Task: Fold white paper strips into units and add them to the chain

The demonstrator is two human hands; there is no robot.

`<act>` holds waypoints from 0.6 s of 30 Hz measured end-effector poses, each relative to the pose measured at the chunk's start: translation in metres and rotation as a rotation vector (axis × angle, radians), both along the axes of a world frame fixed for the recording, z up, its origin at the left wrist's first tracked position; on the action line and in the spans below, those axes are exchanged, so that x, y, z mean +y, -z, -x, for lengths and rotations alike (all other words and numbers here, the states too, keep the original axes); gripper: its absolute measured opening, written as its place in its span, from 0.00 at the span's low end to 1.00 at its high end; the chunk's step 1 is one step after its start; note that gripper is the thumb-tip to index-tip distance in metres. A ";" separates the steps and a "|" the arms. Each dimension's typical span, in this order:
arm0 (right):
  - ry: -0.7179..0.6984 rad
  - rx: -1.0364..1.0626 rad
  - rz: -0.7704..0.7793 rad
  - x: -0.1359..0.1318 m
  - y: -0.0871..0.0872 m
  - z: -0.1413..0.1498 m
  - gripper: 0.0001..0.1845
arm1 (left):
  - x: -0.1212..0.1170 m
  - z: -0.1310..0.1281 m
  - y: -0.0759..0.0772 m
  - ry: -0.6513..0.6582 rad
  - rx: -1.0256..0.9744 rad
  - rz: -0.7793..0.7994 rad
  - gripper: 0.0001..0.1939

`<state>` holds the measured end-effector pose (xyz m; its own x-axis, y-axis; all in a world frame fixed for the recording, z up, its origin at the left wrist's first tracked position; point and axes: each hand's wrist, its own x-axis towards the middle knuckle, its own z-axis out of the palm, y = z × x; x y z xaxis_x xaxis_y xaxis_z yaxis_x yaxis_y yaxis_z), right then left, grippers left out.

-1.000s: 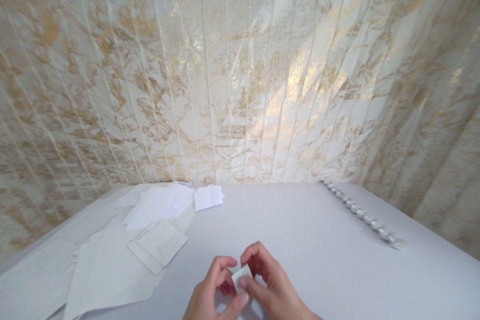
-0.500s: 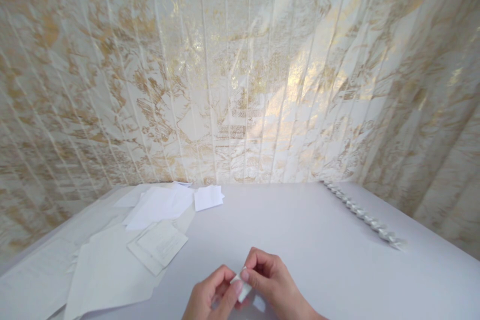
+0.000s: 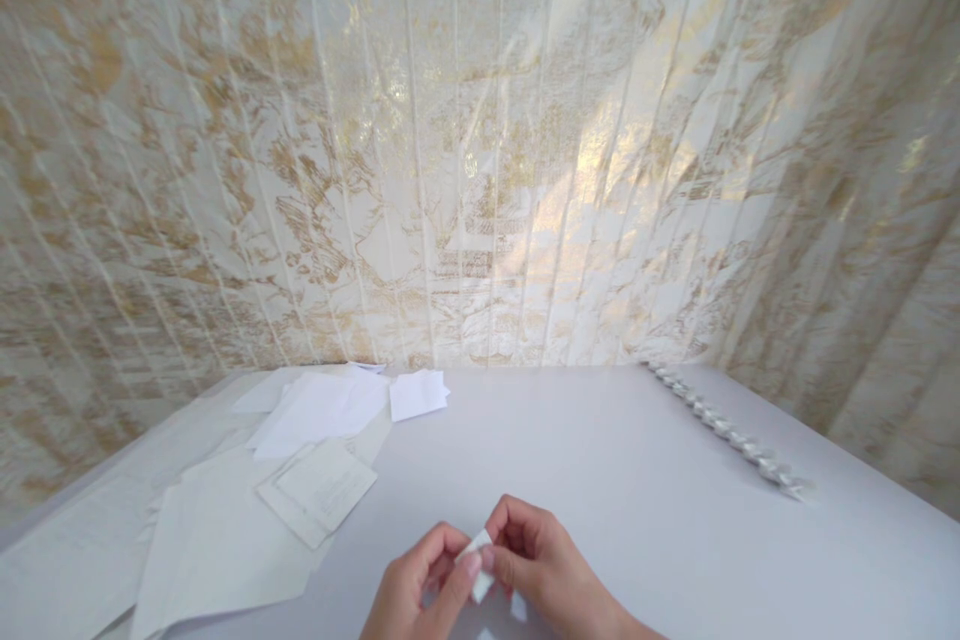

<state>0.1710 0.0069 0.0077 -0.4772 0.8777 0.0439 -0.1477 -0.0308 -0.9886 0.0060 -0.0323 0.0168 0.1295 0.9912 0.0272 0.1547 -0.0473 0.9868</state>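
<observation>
Both hands meet at the bottom middle of the view, just above a white table. My left hand and my right hand pinch a small folded piece of white paper between thumbs and fingertips. Each hand's fingers are curled and pressed onto the paper. A small white scrap lies on the table under my right hand.
Loose white paper sheets and small squares lie spread over the left half of the table. A row of small folded white paper pieces runs along the right side. A white and gold patterned curtain hangs behind.
The two hands have drawn closer together and tightened on the small paper piece, which has turned slightly between the fingertips. The sheets and the row of folded pieces have not moved.
</observation>
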 end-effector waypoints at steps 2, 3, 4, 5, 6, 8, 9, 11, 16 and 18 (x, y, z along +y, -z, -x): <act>0.020 -0.006 -0.004 0.001 0.001 0.001 0.27 | 0.002 -0.001 0.005 -0.014 -0.056 0.008 0.26; 0.022 -0.006 -0.007 0.001 0.001 0.001 0.27 | 0.003 -0.001 0.006 -0.019 -0.080 0.015 0.27; 0.019 -0.006 -0.016 0.001 0.001 0.001 0.27 | 0.004 -0.001 0.007 -0.020 -0.100 0.024 0.27; 0.018 -0.010 -0.033 0.001 0.000 0.000 0.27 | 0.005 -0.001 0.008 -0.014 -0.119 0.033 0.27; 0.020 -0.020 -0.056 0.002 -0.002 0.000 0.27 | 0.006 0.000 0.008 -0.005 -0.143 0.045 0.28; 0.024 -0.054 -0.114 0.002 -0.006 -0.002 0.26 | 0.006 0.000 0.008 0.018 -0.204 0.079 0.29; 0.024 -0.078 -0.143 0.002 -0.008 -0.004 0.25 | 0.006 0.000 0.008 0.030 -0.235 0.100 0.30; 0.014 -0.141 -0.196 0.002 -0.011 -0.007 0.21 | 0.005 0.000 0.008 0.053 -0.276 0.127 0.30; -0.049 -0.255 -0.228 -0.001 -0.014 -0.011 0.16 | 0.004 0.000 0.005 0.074 -0.283 0.109 0.28; -0.061 -0.232 -0.200 -0.001 -0.013 -0.010 0.16 | 0.005 0.001 0.004 0.084 -0.282 0.116 0.27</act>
<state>0.1812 0.0056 0.0204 -0.5462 0.8321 0.0968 0.0787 0.1660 -0.9830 0.0051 -0.0274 0.0124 0.2140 0.9760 -0.0391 -0.1252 0.0671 0.9899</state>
